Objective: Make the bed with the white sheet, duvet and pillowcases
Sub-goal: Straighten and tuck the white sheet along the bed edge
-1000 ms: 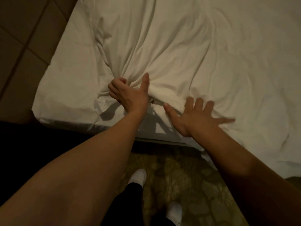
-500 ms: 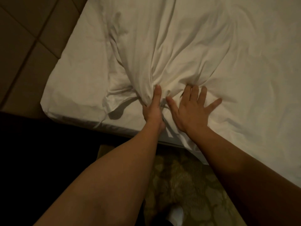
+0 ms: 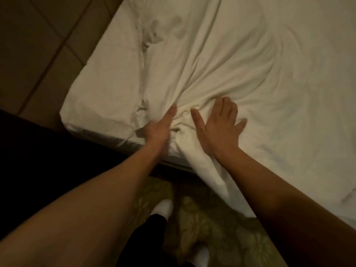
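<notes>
Gathering loose white cloth at the near edge of the bed, close to its near-left corner.

Left hand (image 3: 159,128): thumb laid straight along the bunch, other fingers hidden in the folds, so grip likely but cannot tell for sure. Right hand (image 3: 221,124): fingers straight, slightly spread, pressing flat just beside the bunch. White sheet (image 3: 221,60): soft, light, limp, probably bunching and sliding easily over the mattress (image 3: 100,97) rather than holding any shape; best taken at the hem or a corner, a good handful at a time. Creases fanning from the hands toward the far-right side; a twisted tail (image 3: 200,157) hanging over the near edge toward the carpet (image 3: 221,237).
</notes>
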